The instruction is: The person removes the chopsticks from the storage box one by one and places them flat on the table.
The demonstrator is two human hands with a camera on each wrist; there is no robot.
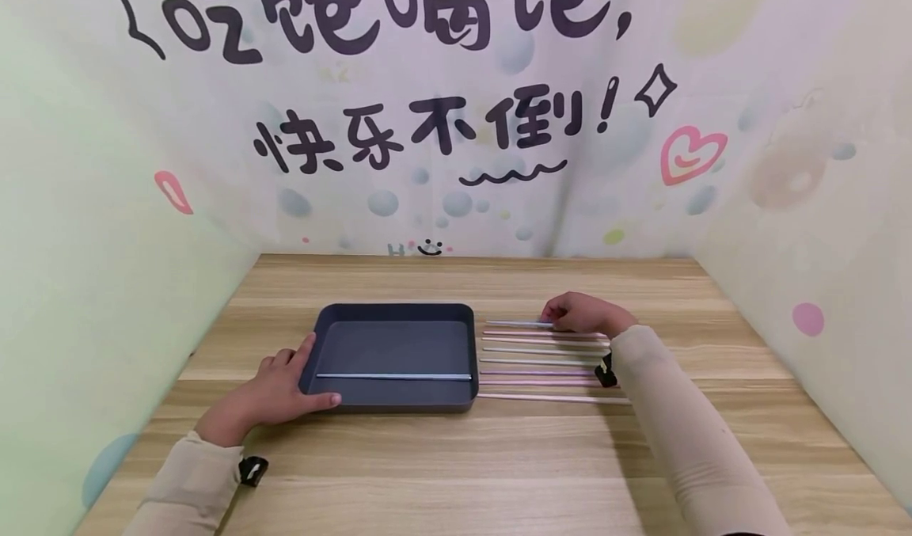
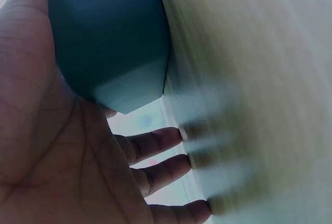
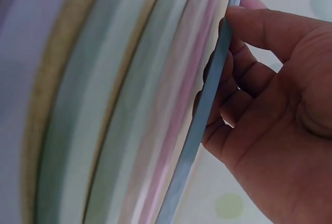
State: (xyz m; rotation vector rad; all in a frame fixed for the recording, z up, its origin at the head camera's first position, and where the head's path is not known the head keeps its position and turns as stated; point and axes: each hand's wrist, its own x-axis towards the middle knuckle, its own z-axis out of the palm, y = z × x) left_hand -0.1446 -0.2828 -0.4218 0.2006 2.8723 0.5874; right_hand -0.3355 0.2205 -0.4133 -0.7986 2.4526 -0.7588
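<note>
A dark grey rectangular tray (image 1: 392, 346) sits on the table with one light blue chopstick (image 1: 393, 376) lying across it. My left hand (image 1: 274, 389) spreads around the tray's front left corner, thumb on the front rim and index finger along the left side. In the left wrist view the other fingers (image 2: 161, 175) reach down to the tabletop, fairly straight. To the right of the tray, my right hand (image 1: 584, 314) pinches a blue chopstick (image 3: 207, 99) between thumb and fingers, at the far end of a row of pastel chopsticks (image 1: 541, 351).
The row's chopsticks lie roughly parallel, in pink, pale green, purple and cream, their left ends close to the tray's right wall. My right forearm (image 1: 694, 425) covers some of their right ends. A printed cloth (image 1: 442, 203) hangs behind the wooden table (image 1: 442, 473).
</note>
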